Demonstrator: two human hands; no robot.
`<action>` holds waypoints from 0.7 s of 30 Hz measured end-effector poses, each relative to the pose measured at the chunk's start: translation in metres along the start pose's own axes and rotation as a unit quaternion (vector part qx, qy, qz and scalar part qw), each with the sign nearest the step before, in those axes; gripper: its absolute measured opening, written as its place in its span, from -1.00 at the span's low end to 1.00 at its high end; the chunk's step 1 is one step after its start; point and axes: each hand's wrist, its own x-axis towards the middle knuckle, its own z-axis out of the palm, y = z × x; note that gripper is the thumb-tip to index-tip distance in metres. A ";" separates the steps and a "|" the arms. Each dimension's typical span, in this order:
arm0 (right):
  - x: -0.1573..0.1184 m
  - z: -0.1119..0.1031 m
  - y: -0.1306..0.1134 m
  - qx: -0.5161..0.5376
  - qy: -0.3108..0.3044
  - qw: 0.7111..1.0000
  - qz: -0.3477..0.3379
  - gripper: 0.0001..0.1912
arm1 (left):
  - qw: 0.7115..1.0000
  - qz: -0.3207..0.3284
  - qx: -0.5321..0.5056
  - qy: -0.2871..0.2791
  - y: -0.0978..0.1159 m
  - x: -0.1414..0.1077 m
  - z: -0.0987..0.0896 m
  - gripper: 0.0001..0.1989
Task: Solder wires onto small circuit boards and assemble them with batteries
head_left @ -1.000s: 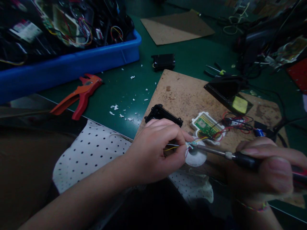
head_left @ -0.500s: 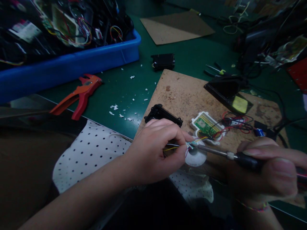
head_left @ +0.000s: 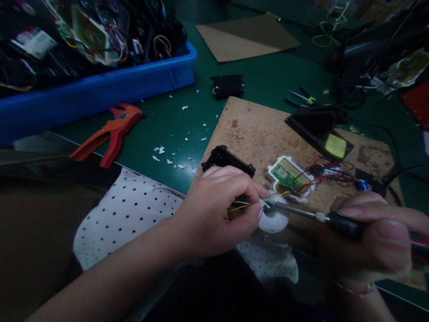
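Between thumb and forefinger, my left hand (head_left: 228, 210) pinches a small green circuit board (head_left: 267, 202) with thin coloured wires running from it. My right hand (head_left: 375, 232) is wrapped round the dark handle of a soldering iron (head_left: 320, 217), whose tip meets the little board. Directly beneath lies a white ring-shaped spool (head_left: 276, 223), partly covered. Just beyond it sits a white housing (head_left: 284, 176) with a green board inside and red, black and yellow wires. A black plastic frame (head_left: 228, 161) rests behind my left hand, which hides part of it.
A brown work board (head_left: 254, 125) lies on the green table (head_left: 167, 120). On it stands a black holder with a yellow sponge (head_left: 335, 146). Orange-red cutters (head_left: 117, 129) lie left, near white scraps. A blue bin (head_left: 100, 85) holds wired parts. Pliers (head_left: 301, 98) and cardboard (head_left: 244, 38) lie behind.
Almost nothing differs. My right hand and the soldering iron have shifted very slightly; the tip stays at the small board, and my left hand keeps its pinch.
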 end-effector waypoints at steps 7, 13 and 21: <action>0.000 0.010 0.012 0.006 0.065 0.994 -0.085 -0.65 | 1.000 0.001 0.004 -0.002 -0.001 -0.001 0.001 -0.91; -0.001 0.004 0.005 -0.012 0.035 0.997 -0.068 -0.65 | 1.000 0.002 0.001 -0.002 -0.002 -0.001 0.001 -0.92; 0.002 0.002 0.000 0.014 0.012 0.999 -0.031 -0.72 | 1.000 0.001 0.004 -0.002 0.000 -0.001 0.000 -0.92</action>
